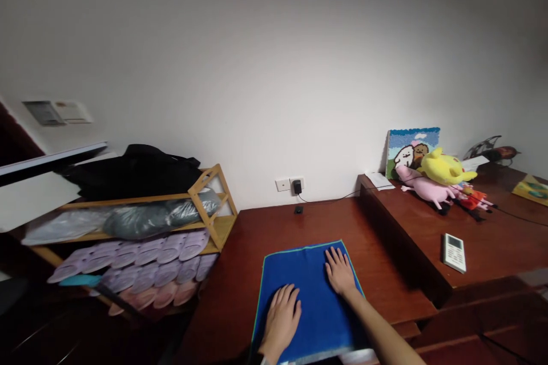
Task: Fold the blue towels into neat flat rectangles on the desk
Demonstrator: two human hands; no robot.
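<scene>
A blue cloth with a green edge lies spread flat on the reddish-brown wooden desk. My left hand rests on its left part, palm down, with the fingers stretched out and fairly close together. Near the cloth's upper right corner, my right hand lies flat with its fingers spread. Neither hand grips anything. At the bottom of the view the cloth's near edge looks pale, and something whitish shows partly beside it.
To the left, a wooden rack holds several slippers, plastic-wrapped bundles and a black bag. On the raised desk at right are plush toys, a picture and a white remote-like device. A black plug sits in the wall socket.
</scene>
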